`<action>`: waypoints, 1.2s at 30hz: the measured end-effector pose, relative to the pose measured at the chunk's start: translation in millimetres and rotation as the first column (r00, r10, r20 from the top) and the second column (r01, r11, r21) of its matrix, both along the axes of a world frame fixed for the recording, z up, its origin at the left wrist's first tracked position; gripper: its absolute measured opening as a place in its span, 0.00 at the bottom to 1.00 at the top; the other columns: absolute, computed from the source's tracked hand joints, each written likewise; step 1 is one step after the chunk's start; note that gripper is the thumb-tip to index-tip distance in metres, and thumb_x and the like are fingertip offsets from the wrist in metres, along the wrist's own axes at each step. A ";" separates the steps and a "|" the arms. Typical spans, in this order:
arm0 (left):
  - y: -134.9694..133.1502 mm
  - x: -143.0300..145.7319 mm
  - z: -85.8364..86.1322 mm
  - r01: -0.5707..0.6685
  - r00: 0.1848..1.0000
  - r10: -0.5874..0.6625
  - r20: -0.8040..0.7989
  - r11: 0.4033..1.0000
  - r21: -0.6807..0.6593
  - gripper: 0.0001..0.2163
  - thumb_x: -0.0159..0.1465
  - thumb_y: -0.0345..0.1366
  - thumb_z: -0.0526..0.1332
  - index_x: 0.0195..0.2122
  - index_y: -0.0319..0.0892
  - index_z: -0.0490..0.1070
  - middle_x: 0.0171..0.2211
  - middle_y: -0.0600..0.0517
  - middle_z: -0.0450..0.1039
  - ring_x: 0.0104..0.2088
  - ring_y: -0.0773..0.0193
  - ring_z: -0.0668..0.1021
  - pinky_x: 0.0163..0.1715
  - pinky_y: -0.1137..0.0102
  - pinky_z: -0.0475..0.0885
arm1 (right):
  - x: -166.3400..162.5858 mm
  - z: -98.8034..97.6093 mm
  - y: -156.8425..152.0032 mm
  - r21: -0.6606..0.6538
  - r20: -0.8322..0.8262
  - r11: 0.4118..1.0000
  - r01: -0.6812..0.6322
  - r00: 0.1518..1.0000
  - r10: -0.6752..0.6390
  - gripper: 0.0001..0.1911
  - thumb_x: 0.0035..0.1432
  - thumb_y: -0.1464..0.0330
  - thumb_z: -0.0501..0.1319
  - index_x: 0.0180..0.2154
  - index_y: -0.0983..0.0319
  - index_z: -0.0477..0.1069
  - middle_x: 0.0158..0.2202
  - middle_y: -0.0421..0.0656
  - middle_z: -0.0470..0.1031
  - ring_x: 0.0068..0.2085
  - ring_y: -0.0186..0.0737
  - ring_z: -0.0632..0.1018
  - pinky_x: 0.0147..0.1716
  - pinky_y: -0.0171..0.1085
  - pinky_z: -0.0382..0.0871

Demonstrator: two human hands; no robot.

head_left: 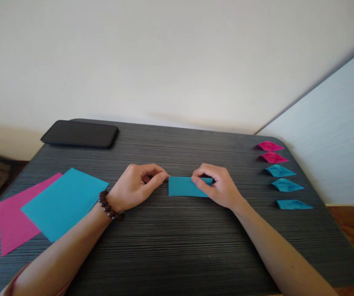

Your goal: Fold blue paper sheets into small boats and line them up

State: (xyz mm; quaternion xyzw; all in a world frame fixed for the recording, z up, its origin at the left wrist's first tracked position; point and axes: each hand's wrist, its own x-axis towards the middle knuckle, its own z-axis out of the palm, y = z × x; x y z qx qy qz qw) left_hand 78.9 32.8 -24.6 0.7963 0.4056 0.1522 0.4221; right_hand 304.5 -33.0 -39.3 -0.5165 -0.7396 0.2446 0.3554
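A folded blue paper (181, 187) lies in front of me as a narrow rectangle, long side running left to right. My left hand (143, 183), with a dark bead bracelet (106, 205) at the wrist, has thumb and forefinger pinched together at the paper's upper left corner. On the right part of its top edge, my right hand (215, 183) grips the paper between thumb and fingers, covering some of its right end. Beyond my left forearm, a flat blue sheet (64, 203) overlaps a pink sheet (17, 222).
Two pink folded paper boats (270, 146) and three blue ones (280, 170) form a column along the right side of the dark table (177, 246). A black phone (80, 133) lies at the back left. A white wall (164, 61) rises behind the table.
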 end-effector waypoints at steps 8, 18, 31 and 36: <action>-17.2 11.4 -10.0 0.105 0.993 -0.113 0.024 0.970 0.217 0.08 0.61 0.35 0.56 0.33 0.43 0.75 0.31 0.56 0.77 0.30 0.68 0.76 0.33 0.76 0.67 | -23.9 -4.7 -7.2 0.018 0.020 0.999 -0.045 0.999 0.045 0.04 0.56 0.72 0.56 0.31 0.63 0.70 0.29 0.40 0.71 0.31 0.31 0.72 0.33 0.32 0.63; -5.7 2.0 -6.6 -0.001 1.000 0.006 -0.016 0.967 0.256 0.09 0.60 0.37 0.56 0.32 0.43 0.75 0.31 0.57 0.78 0.31 0.66 0.78 0.31 0.75 0.69 | -5.0 -2.1 -0.8 -0.029 0.061 1.000 0.012 0.998 -0.010 0.07 0.52 0.74 0.56 0.24 0.63 0.69 0.22 0.37 0.68 0.23 0.29 0.68 0.25 0.31 0.60; -12.8 7.0 -9.4 0.023 0.999 -0.028 0.018 0.970 0.243 0.08 0.60 0.34 0.56 0.31 0.42 0.75 0.30 0.57 0.78 0.30 0.68 0.77 0.33 0.76 0.69 | -19.0 -1.0 -6.5 -0.032 0.062 0.998 -0.046 0.997 0.048 0.08 0.58 0.66 0.56 0.35 0.63 0.73 0.30 0.41 0.74 0.31 0.34 0.73 0.33 0.34 0.64; -9.3 4.6 -8.2 0.010 0.999 0.000 -0.036 0.961 0.277 0.08 0.59 0.35 0.56 0.29 0.42 0.75 0.25 0.57 0.76 0.24 0.70 0.74 0.26 0.76 0.66 | -13.9 -2.1 -2.7 -0.006 0.048 0.999 -0.032 0.998 0.032 0.10 0.60 0.68 0.54 0.30 0.62 0.72 0.27 0.40 0.73 0.29 0.32 0.72 0.31 0.33 0.63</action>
